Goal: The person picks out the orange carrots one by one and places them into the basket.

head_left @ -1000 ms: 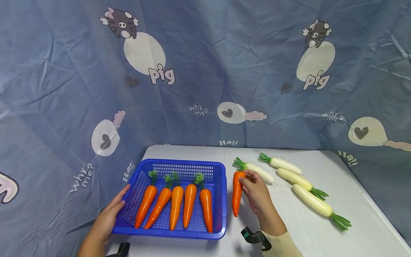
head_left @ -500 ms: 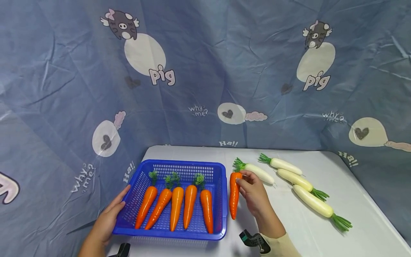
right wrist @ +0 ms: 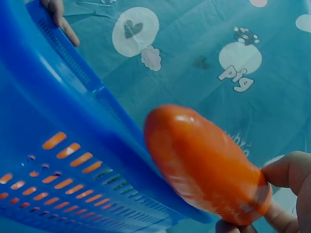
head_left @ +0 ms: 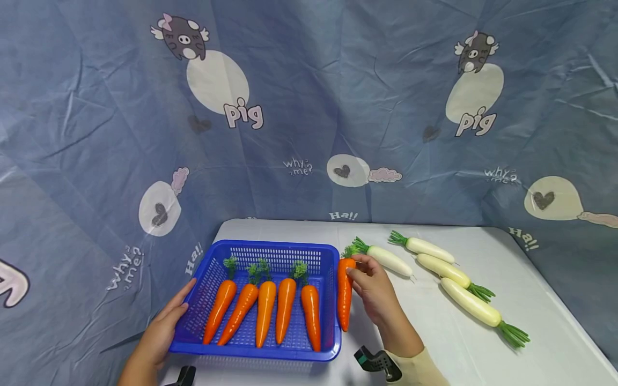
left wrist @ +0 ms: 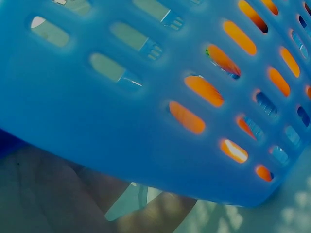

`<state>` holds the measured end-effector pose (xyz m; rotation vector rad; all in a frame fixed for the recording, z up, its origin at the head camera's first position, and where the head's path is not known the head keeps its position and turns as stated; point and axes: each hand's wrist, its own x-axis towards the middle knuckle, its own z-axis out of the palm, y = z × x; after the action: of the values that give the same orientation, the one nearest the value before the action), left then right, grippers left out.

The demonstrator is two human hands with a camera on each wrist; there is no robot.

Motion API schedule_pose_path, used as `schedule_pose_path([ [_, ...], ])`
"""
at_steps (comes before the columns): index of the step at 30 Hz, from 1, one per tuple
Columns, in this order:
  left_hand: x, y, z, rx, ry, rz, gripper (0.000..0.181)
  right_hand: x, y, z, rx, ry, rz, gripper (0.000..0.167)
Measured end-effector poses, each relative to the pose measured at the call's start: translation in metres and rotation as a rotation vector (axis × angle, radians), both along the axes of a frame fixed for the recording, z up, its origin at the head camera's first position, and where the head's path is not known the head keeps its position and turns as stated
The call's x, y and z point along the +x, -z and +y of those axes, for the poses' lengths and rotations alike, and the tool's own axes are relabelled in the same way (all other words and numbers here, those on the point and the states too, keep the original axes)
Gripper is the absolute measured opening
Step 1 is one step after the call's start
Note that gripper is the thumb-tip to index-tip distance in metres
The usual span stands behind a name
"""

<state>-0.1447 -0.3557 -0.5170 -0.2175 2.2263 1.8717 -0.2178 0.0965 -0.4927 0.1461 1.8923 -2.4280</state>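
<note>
My right hand (head_left: pixel 374 289) pinches an orange carrot (head_left: pixel 345 295) near its leafy top. The carrot hangs tip down, just over the right rim of a blue plastic basket (head_left: pixel 270 354). The right wrist view shows the thick carrot (right wrist: pixel 204 160) between thumb and fingers, with the basket wall (right wrist: pixel 53 116) beside it. My left hand (head_left: pixel 156 329) holds the basket's left rim; in the left wrist view its fingers lie partly hidden below the perforated wall (left wrist: pixel 97 131). Inside the basket, several carrots (head_left: pixel 266 313) lie in a row, green tops toward the back.
To the right on the white table (head_left: pixel 483 364) lie several white radishes (head_left: pixel 470 301) with green leaves. One radish (head_left: pixel 391 261) is just behind my right hand. A blue patterned cloth (head_left: pixel 309 107) hangs behind and along the sides of the table.
My right hand has carried the carrot leftward, from beside the basket to its right rim. The left hand and the basket stay in place.
</note>
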Motion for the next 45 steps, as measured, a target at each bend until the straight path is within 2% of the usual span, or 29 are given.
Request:
schedule_pose_path([
  [18, 0.001, 0.001, 0.0, -0.033, -0.005, -0.002, 0.057, 0.001, -0.002, -0.016, -0.007, -0.025, 0.024, 0.038],
  [29, 0.001, -0.001, 0.0, -0.03, -0.005, -0.02, 0.057, -0.001, -0.004, -0.026, 0.027, -0.042, 0.032, 0.038],
  [36, 0.001, 0.0, 0.0, -0.039, -0.011, -0.032, 0.058, -0.003, -0.002, -0.029, 0.086, -0.055, 0.049, 0.036],
  [45, 0.002, 0.001, 0.001, -0.019, -0.014, 0.01, 0.056, -0.002, -0.003, -0.031, 0.097, -0.036, 0.051, 0.035],
])
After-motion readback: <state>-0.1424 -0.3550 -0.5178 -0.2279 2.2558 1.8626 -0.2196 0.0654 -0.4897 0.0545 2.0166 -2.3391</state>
